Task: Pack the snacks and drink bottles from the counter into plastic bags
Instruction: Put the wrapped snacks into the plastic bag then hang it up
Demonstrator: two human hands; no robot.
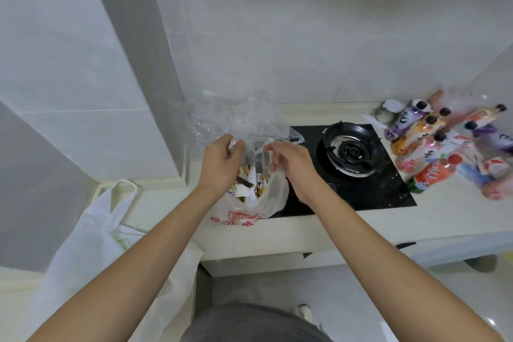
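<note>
We see the left hand point(222, 159) pinching one handle of the snack bag point(251, 197) and the right hand point(288, 159) gripping the other, both grips clenched on plastic, likely to tie or spread the mouth; snacks point(249, 187) already sit inside, on the worktop point(305, 230) by the stove point(351, 151). A clear bag point(236, 116) stands just behind. Bottles point(433, 153) lie unpacked, well apart at right; white bag point(97, 230) hangs left
</note>
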